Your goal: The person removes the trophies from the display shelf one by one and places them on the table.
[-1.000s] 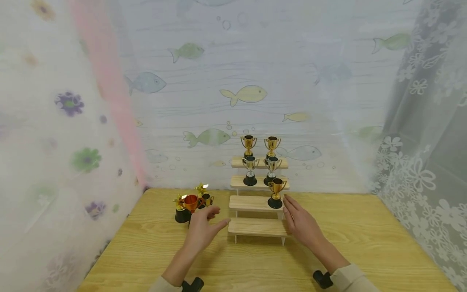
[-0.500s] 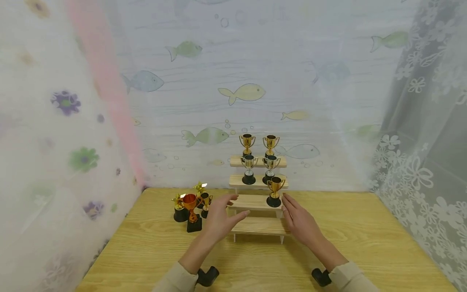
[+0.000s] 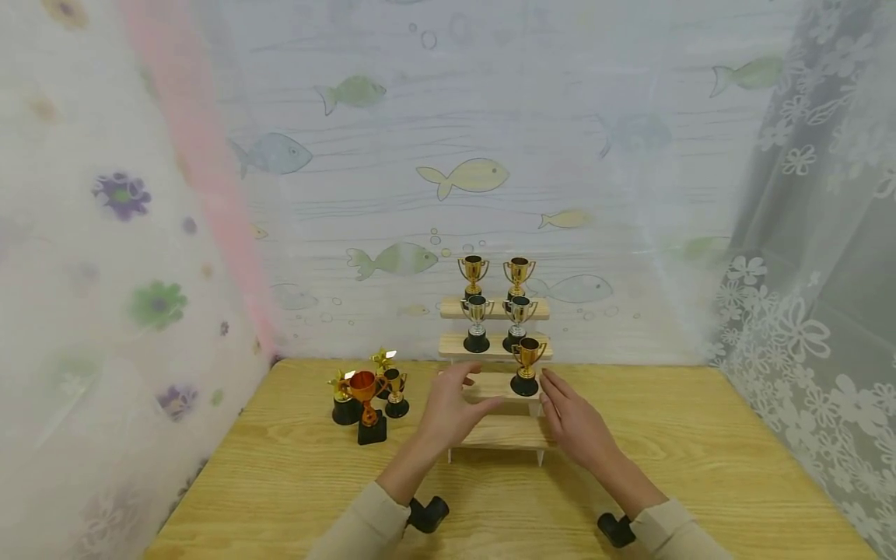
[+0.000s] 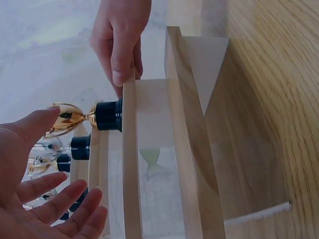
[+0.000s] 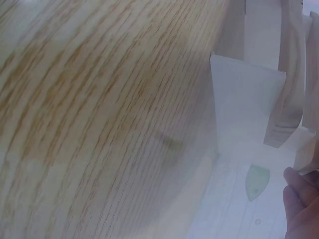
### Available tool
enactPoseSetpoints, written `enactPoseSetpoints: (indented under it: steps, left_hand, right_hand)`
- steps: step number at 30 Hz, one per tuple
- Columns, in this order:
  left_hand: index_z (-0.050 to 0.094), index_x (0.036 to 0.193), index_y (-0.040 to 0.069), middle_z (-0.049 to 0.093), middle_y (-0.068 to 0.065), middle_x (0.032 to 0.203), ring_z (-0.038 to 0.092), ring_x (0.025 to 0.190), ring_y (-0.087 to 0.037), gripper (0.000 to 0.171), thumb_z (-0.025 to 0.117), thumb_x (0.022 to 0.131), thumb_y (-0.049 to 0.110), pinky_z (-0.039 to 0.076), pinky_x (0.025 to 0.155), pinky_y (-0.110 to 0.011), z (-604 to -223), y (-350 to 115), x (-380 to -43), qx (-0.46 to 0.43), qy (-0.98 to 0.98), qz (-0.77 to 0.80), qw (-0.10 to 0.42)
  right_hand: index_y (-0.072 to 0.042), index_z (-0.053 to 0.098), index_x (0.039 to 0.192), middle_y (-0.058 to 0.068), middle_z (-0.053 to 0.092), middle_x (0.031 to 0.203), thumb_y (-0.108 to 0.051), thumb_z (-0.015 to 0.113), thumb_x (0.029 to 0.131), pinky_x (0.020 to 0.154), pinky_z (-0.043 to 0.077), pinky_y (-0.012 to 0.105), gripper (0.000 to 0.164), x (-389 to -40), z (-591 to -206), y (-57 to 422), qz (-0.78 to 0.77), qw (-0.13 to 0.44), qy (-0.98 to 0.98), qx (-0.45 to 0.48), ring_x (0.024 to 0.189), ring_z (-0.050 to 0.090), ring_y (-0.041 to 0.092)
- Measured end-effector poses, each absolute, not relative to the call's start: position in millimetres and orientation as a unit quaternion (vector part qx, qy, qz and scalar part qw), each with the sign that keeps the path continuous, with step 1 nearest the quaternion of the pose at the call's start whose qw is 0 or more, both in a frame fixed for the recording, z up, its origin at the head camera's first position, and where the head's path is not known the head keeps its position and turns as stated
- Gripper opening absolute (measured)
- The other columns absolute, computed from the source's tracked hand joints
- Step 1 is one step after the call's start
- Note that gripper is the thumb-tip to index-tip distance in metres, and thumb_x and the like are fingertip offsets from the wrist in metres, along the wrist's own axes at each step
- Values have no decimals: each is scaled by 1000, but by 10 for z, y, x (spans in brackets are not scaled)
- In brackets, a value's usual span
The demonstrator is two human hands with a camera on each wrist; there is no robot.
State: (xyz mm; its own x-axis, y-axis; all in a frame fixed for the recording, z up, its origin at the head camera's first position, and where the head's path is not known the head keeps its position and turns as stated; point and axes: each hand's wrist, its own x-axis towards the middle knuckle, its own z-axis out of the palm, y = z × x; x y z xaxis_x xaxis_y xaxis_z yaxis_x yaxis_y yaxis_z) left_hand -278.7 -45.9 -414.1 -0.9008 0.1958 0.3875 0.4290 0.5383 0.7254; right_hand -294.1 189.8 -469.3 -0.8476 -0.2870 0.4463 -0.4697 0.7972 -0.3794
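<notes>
Rack probably needs steadying, so your right hand touches its right end, fingers together; your left hand, spread, seemingly guards the lone cup on the rack's second-lowest tier

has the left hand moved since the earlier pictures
Yes. Against the stand, the left hand has moved right in the head view: it was mostly left of the stand, partly hiding the orange trophy, and now overlaps the stand's left side.
</notes>
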Motion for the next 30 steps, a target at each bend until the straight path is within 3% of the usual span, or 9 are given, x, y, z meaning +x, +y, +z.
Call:
enactPoseSetpoints:
  steps: [13,26,30]
  left_hand:
    - [59,141,8,63,-11,136,64,114,-30,66,84,87,37,56,90,-43,-4198,-259,-2918,-170,-860,-469,105]
    - [61,138,2,65,-15,131,66,110,-31,64,84,87,34,57,89,-43,-4241,-148,-3015,-172,-855,-481,89]
    - [62,138,5,65,-11,134,66,111,-28,62,82,89,37,56,90,-41,-4249,-100,-3051,-174,-864,-465,87]
  right_hand:
    - [6,50,147,22,46,155,-18,49,109,101,49,57,44,-2934,-4694,1895,241,188,-931,200,132,54,42]
    - [7,50,147,21,45,156,-20,47,110,101,49,56,45,-2935,-4709,1903,236,190,-932,199,132,55,41]
    - [7,50,147,22,45,155,-19,48,110,101,49,57,45,-2932,-4706,1902,240,190,-931,199,132,55,42]
